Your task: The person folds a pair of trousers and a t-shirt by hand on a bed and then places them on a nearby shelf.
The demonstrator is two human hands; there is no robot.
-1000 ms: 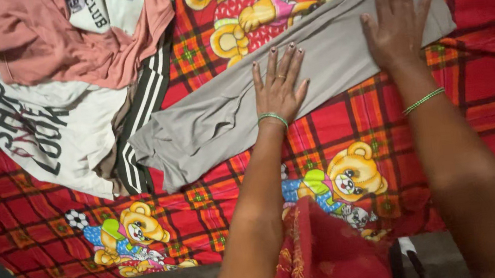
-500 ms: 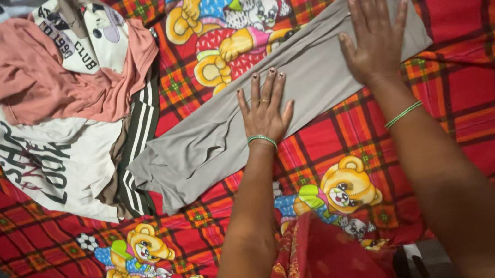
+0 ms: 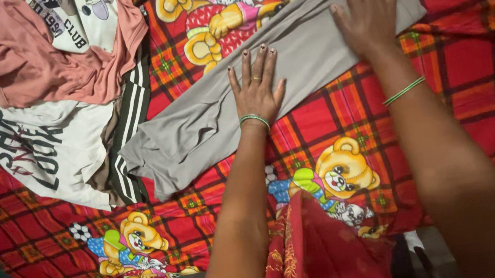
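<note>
Your two hands, the left hand [image 3: 256, 90] and the right hand [image 3: 368, 11], lie flat with fingers apart on one grey garment [image 3: 207, 122] spread on the red checked blanket [image 3: 476, 83], beside one clothes pile [image 3: 56, 88].

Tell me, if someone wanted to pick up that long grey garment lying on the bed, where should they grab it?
Probably at the loose lower-left end of the grey garment, coming from the left. That end lies bunched in soft folds that fingers could pinch, and it is free, while the left hand presses flat on the middle and the right hand on the upper end. The clothes pile lies close beside it, so stay clear of that.
</note>
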